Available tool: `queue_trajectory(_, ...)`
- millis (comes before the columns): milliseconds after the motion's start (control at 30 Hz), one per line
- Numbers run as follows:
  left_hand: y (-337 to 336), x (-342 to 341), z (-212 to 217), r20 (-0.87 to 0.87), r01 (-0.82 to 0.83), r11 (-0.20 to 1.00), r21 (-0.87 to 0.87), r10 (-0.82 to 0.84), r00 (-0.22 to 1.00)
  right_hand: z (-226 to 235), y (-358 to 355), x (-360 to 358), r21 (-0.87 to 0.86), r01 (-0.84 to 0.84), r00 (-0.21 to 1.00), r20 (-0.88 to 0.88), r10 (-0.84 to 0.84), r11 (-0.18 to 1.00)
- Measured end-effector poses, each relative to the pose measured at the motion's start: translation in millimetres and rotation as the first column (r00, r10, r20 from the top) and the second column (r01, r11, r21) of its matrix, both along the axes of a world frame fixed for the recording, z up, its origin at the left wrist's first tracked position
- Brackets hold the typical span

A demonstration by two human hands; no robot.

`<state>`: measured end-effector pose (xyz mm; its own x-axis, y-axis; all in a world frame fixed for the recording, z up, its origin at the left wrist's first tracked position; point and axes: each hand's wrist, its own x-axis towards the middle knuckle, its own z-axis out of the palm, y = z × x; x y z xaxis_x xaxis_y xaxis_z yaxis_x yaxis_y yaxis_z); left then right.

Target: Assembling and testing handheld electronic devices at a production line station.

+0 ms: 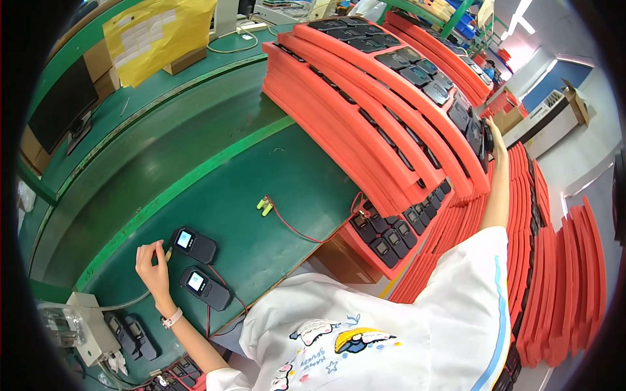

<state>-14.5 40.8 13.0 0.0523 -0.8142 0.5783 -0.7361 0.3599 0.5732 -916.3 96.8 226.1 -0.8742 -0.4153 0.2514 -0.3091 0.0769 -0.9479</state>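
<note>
My left hand (153, 268) is at the left of the green bench, its fingers curled into a pinch. Beside its fingertips is a small yellowish piece (168, 254), at the end of a black handheld device (194, 246) with a lit screen. A second such device (205, 288), also lit, lies just nearer to me. Far to the right, my reached-out right hand (497, 138) closes around a black device (484, 138) at the end of the top red foam tray (365, 62). Most of its fingers are hidden behind that device.
Red foam trays holding black devices rise in stacks on the bench and at right (521, 260). Green-yellow battery cells (265, 205) with a red wire lie mid-bench. A white box (85, 326) with cables and more devices (132, 337) stand at lower left. A monitor (62, 107) sits behind.
</note>
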Motion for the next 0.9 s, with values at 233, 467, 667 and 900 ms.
queue_trajectory(233,8.4,-0.4,2.2,-0.002,-0.052,0.999,-0.001,0.052,0.999,10.0,-15.7,-39.0,0.172,-0.509,0.822,0.387,0.417,0.843)
queue_trajectory(467,-1.2,-6.8,2.1,-0.041,-0.092,0.995,0.048,0.094,0.995,15.6,-25.8,-3.3,0.41,-0.544,0.834,0.362,0.417,0.732)
queue_trajectory(667,3.4,-2.7,1.2,0.092,-0.099,0.992,0.082,0.091,0.992,39.4,7.2,-54.9,0.552,-0.363,0.932,0.227,0.283,0.751)
queue_trajectory(900,10.8,-3.8,6.9,0.145,-0.109,0.978,0.179,0.083,0.986,34.3,-5.8,-74.9,0.572,-0.265,0.957,0.058,0.284,0.776)
